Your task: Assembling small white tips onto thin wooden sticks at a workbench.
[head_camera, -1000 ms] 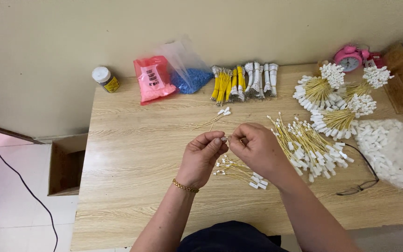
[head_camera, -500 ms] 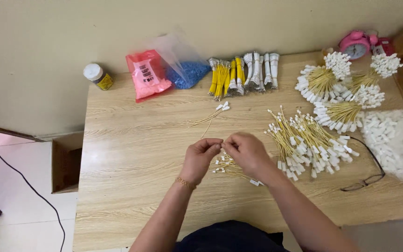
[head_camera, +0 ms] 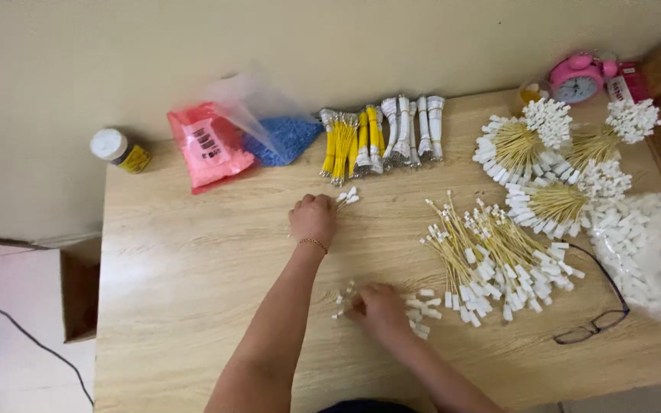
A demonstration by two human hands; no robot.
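My left hand [head_camera: 313,219], with a gold bracelet at the wrist, reaches forward to the middle of the wooden table [head_camera: 193,291]. Its fingers are curled over a thin wire [head_camera: 347,197] whose white-tipped ends poke out beside the knuckles. My right hand [head_camera: 378,308] rests lower down, close to me. Its fingertips are bunched on a small pile of white connectors [head_camera: 421,312], and what they pinch is hidden. A loose heap of yellow wires with white ends [head_camera: 495,260] lies just right of that pile.
Along the wall stand a small jar [head_camera: 118,148], a red bag [head_camera: 208,145], a blue-filled bag [head_camera: 281,134] and yellow and white wire bundles [head_camera: 380,141]. At right are fanned wire bunches [head_camera: 552,164], a bag of white connectors [head_camera: 648,252], glasses [head_camera: 594,325] and a pink clock [head_camera: 575,79].
My hands were together in front of me working on a wire. They have parted: the left went forward to the table's middle, the right dropped to the connector pile.
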